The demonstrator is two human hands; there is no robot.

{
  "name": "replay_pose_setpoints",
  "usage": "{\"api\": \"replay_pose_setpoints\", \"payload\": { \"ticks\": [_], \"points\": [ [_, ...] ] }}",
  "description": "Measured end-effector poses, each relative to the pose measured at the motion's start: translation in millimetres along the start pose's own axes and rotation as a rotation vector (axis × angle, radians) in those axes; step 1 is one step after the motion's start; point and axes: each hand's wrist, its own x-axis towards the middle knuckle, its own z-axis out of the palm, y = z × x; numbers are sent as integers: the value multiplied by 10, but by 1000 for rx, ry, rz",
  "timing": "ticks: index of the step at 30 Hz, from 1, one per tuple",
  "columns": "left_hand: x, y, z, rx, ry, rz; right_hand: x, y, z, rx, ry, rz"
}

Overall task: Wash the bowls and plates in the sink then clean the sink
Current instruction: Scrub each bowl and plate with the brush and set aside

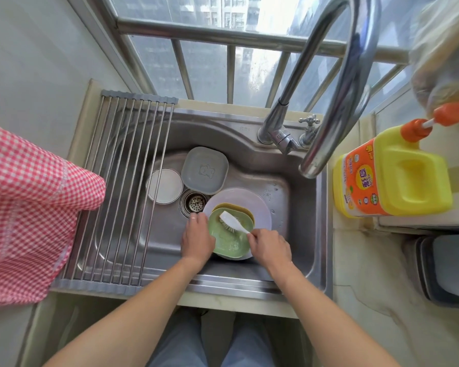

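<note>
We see the right hand [270, 246] with fingers curled round the handle of a white dish brush [232, 221], whose bristles press into the green dish [227, 238]. The left hand [196, 238] grips that dish's rim at its nine o'clock edge. The green dish, square with rounded corners and glossy, sits on a mustard dish [243, 209] and a pale round plate [260, 207] (only rims show at twelve and three o'clock). This stack lies in the stainless sink [297, 234], toward five o'clock of the perforated drain strainer [195, 202]. At the drain's twelve o'clock rests a grey square dish [204, 170] with a bear outline; at ten o'clock, a white round plate [164, 185] partly under the roll-up rack [117, 186] of steel rods covering the basin's left part. Bare basin floor lies open at the drain's seven o'clock. The curved chrome faucet [337, 102] arches overhead at one o'clock, and a yellow detergent jug [392, 176] stands on the counter at three.
</note>
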Motion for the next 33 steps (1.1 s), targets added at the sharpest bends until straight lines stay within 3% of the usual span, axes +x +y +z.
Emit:
{"api": "replay_pose_setpoints", "payload": {
  "ticks": [3, 6, 10, 15, 18, 22, 28, 33],
  "points": [
    [-23, 16, 26, 288, -222, 376, 4, 17, 5, 21, 1, 13],
    [-8, 32, 10, 455, -455, 537, 10, 48, -34, 48, 0, 17],
    [30, 94, 19, 485, -407, 556, -12, 88, -76, 145, -21, 48],
    [-53, 58, -127, 245, -332, 576, -72, 183, -115, 424, 3, 113],
    [-96, 29, -227, -73, -235, 462, -103, 188, -214, 638, 81, 143],
    [-146, -15, -324, -529, -126, 134, -189, 186, -331, 821, 123, 145],
    [-107, -82, -373, -932, -179, -182, -228, 103, -358, 779, 14, 42],
    [-122, -181, -232, -1096, -234, -317, -126, 115, -255, 597, -20, 220]
  ]
}}
